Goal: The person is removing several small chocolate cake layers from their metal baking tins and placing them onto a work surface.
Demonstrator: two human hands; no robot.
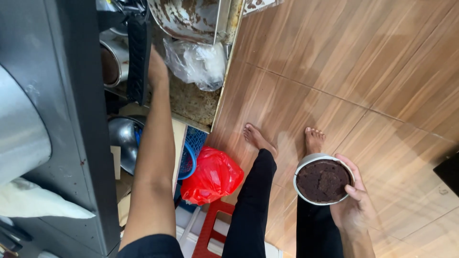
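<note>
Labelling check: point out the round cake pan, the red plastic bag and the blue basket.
round cake pan [323,180]: head view, on the dark cake filling it.
red plastic bag [213,176]: head view, middle of the bag's bulge.
blue basket [192,149]: head view, on its mesh wall.

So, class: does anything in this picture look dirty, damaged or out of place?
Yes. The metal tray at the top is smeared with brown residue, and the shelf beneath it looks stained. The cake in the round tin, held by the right hand, has a cracked, uneven top.
</note>
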